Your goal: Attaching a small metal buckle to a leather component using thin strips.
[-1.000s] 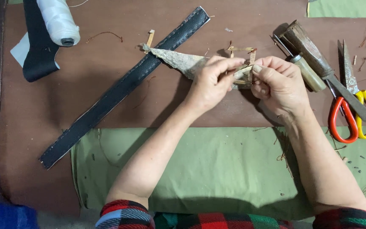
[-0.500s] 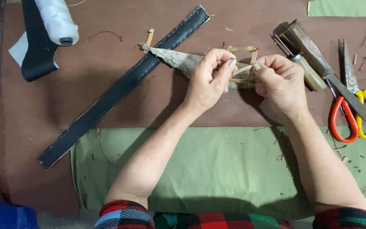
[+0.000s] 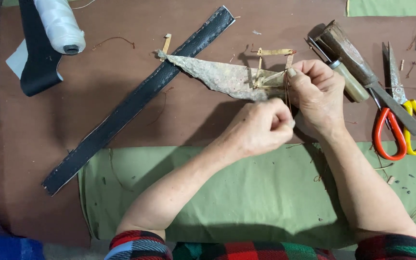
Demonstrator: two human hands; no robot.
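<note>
A pale, mottled leather piece [image 3: 222, 75] lies across a long black leather strap [image 3: 140, 96] on a brown leather sheet [image 3: 121, 43]. My right hand [image 3: 316, 94] pinches the piece's right end, where thin tan strips [image 3: 273, 52] stick up. My left hand [image 3: 261, 126] is closed in a fist just below it, drawing a thin brown thread [image 3: 287, 96] down from the piece.
A white thread spool [image 3: 61, 26] and a black strip [image 3: 37, 53] lie at top left. Wooden-handled tools [image 3: 347, 55] and scissors with red and yellow handles [image 3: 403, 127] lie to the right. Green cloth [image 3: 246, 197] covers the near side.
My left hand has left the piece and pulled down toward me, closed on the thread. My right hand stays at the piece's right end.
</note>
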